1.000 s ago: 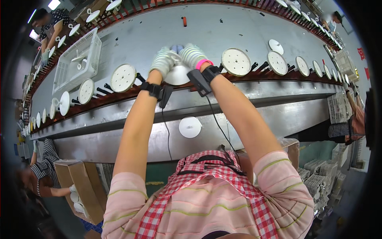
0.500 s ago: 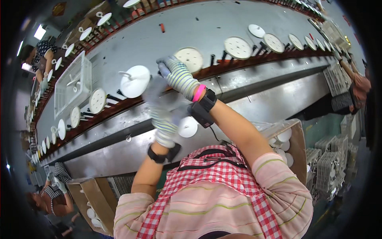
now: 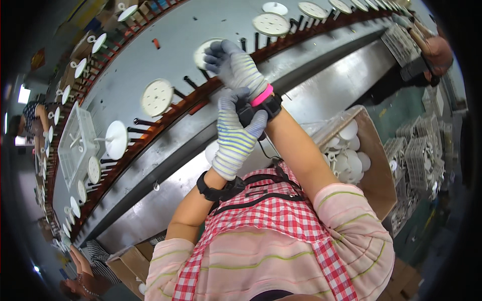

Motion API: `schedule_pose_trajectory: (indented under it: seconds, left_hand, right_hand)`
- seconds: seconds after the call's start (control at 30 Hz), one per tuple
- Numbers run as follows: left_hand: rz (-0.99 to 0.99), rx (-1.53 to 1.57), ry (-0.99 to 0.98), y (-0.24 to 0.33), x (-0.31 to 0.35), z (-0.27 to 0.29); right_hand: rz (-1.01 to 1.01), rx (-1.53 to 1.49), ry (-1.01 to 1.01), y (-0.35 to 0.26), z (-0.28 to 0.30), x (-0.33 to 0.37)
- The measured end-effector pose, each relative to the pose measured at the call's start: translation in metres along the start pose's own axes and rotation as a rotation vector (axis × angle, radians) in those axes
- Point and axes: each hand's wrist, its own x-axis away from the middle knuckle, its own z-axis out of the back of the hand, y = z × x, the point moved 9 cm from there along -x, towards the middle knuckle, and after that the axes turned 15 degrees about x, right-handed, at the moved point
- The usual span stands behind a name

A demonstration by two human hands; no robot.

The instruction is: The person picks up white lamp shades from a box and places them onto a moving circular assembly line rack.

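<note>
My left hand [image 3: 234, 138], in a striped grey-white glove, reaches across to my right wrist. Its thumb and fingers close around a small black box-shaped device [image 3: 247, 114] strapped there, next to a black band and a pink wristband [image 3: 262, 95]. My right hand [image 3: 236, 65], gloved alike, hangs over the rack edge with fingers apart and nothing visible in it. Just behind its fingers stands a white disc with holes [image 3: 202, 53]. Another holed white disc [image 3: 157, 98] rests on black pegs to the left, followed by a plain white disc with a stem [image 3: 116, 140].
A brown-red rack [image 3: 201, 102] with black pegs curves along the grey table. A white crate [image 3: 75, 145] stands at left. Cardboard box [image 3: 374, 165] of white discs is at my right; another box [image 3: 131, 266] is lower left. Co-workers are at both sides.
My left hand has left the discs and come back onto the device at my right wrist. My right hand's fingers have spread. The rack and discs appear shifted left and the view has turned.
</note>
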Motion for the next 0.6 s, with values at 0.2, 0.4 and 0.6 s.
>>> schedule_pose_trajectory:
  seconds: [0.2, 0.4, 0.6]
  left_hand:
    - [0.513, 0.397, -0.118, -0.005, 0.015, -0.045]
    - [0.71, 0.199, -0.618, -0.083, 0.043, -0.06]
    - [0.728, 0.127, -0.263, -0.117, 0.005, -0.005]
  right_hand:
    - [0.208, -0.701, -0.187, -0.063, 0.018, 0.033]
    - [0.755, 1.071, 0.455, -0.142, 0.081, 0.145]
    - [0.12, 1.306, 1.14, -0.112, 0.431, 0.247]
